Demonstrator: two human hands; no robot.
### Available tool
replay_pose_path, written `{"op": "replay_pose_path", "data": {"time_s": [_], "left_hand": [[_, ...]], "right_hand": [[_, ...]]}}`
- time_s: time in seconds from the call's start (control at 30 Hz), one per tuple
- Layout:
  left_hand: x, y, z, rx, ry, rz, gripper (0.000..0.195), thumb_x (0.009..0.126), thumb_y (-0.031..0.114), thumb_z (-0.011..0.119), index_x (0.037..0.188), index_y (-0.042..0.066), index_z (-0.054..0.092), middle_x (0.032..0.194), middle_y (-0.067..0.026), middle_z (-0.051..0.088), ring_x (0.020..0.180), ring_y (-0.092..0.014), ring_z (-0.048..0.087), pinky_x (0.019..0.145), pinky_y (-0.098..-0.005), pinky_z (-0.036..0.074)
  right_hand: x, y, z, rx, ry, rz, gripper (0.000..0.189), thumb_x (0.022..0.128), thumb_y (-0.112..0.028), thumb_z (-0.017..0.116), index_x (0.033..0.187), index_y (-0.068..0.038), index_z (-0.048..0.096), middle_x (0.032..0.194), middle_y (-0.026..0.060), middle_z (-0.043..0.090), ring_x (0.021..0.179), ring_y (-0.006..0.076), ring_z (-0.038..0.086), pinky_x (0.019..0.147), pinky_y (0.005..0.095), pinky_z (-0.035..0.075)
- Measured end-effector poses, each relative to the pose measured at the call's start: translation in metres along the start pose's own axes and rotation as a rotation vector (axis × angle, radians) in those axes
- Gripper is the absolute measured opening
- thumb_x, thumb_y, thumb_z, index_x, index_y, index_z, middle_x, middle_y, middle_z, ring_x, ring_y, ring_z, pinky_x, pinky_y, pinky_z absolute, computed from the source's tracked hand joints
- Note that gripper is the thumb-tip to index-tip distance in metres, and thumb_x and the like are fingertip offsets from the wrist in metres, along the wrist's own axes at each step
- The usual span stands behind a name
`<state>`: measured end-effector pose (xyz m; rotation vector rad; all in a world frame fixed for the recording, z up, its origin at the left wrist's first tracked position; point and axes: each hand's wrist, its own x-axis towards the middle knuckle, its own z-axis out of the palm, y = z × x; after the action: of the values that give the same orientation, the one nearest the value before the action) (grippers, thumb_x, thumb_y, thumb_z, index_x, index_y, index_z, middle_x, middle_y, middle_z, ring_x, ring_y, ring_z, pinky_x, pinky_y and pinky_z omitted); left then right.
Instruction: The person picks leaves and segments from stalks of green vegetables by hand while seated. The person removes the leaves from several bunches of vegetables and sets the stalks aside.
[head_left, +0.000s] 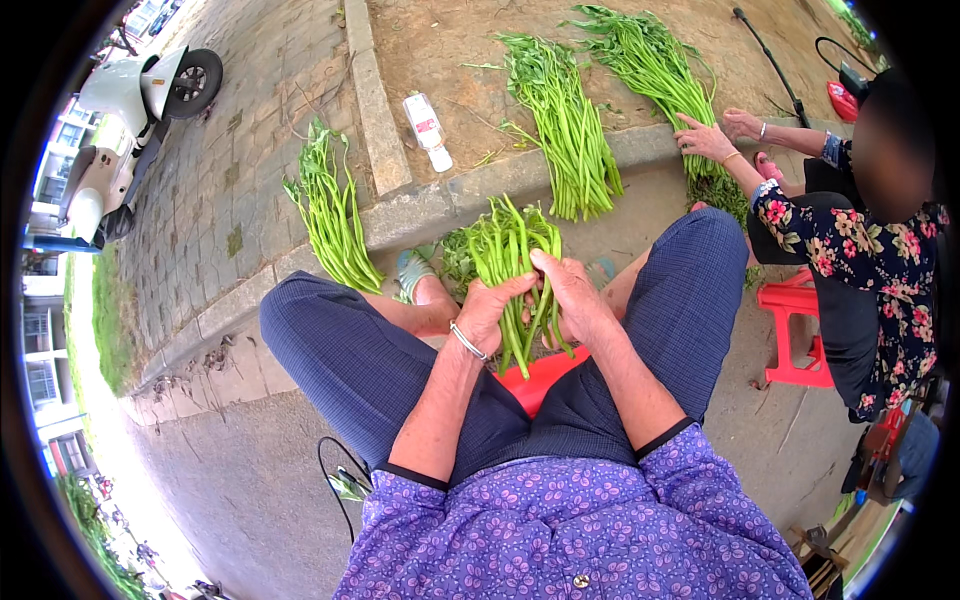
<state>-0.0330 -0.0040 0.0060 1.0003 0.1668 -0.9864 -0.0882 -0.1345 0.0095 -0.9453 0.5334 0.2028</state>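
Between my knees, both hands grip a bunch of green leafy-vegetable stems (514, 255). My left hand (487, 304), with a silver bangle at its wrist, closes around the bunch from the left. My right hand (574, 296) holds it from the right, both thumbs lying across the stems. The lower stem ends hang below my fingers, and some of my fingers are hidden behind them. Beyond the bunch, a larger pile of long stems (574, 150) lies over the kerb. Left of my foot, a smaller pile (334, 217) rests with its leaves pointing away.
A person's hand (705, 139) at the right touches another pile of stems (652, 67). A plastic bottle (426, 127) lies on the soil past the concrete kerb (442, 206). A red plastic stool (795, 322) stands at the right. A parked scooter (127, 135) is at the upper left.
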Motion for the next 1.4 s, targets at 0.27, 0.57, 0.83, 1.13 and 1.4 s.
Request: {"op": "replay_pose_path", "data": {"time_s": [0.27,0.57,0.83,1.13,1.4], "left_hand": [[0.009,0.013,-0.031,-0.146,0.137,0.047,0.015,0.085,0.013,0.059,0.096,0.003,0.057,0.079,-0.0073,0.062,0.067,-0.016,0.057,0.053,-0.0255,0.048],[0.007,0.022,-0.03,-0.322,0.321,0.087,0.02,0.083,0.013,0.06,0.099,0.002,0.056,0.079,-0.0091,0.063,0.068,-0.02,0.061,0.058,-0.0321,0.052],[-0.005,0.021,-0.008,-0.095,0.052,0.126,0.019,0.083,0.01,0.062,0.097,0.001,0.053,0.068,-0.0045,0.054,0.055,-0.015,0.054,0.055,-0.0296,0.049],[-0.006,-0.003,0.015,0.232,0.055,0.177,0.014,0.079,0.005,0.066,0.09,0.001,0.058,0.069,-0.0038,0.058,0.054,-0.013,0.054,0.047,-0.0255,0.045],[-0.004,-0.003,0.007,0.07,0.032,0.114,0.015,0.079,0.004,0.065,0.092,0.003,0.058,0.072,-0.0039,0.059,0.054,-0.013,0.054,0.048,-0.0254,0.045]], "right_hand": [[0.01,-0.002,-0.012,0.014,0.148,-0.031,0.043,0.091,-0.036,0.043,0.102,0.003,0.059,0.09,0.01,0.064,0.07,0.0128,0.056,0.066,0.0279,0.047],[0.006,-0.002,-0.017,-0.004,0.161,0.034,0.037,0.091,-0.033,0.046,0.092,0.002,0.059,0.066,0.0046,0.058,0.045,0.008,0.047,0.04,0.0191,0.037],[0.008,-0.003,-0.004,0.009,0.157,0.077,0.043,0.092,-0.038,0.042,0.096,0.001,0.059,0.068,0.0047,0.058,0.047,0.0104,0.048,0.047,0.0234,0.041],[0.007,0.006,-0.006,-0.223,-0.058,-0.111,0.049,0.093,-0.043,0.039,0.087,0.001,0.057,0.067,0.0068,0.057,0.052,0.0144,0.052,0.05,0.0267,0.042],[-0.001,-0.006,0.006,-0.226,-0.011,-0.078,0.047,0.094,-0.041,0.04,0.082,0.0,0.058,0.067,0.0049,0.057,0.052,0.0135,0.051,0.052,0.0263,0.043]]}}
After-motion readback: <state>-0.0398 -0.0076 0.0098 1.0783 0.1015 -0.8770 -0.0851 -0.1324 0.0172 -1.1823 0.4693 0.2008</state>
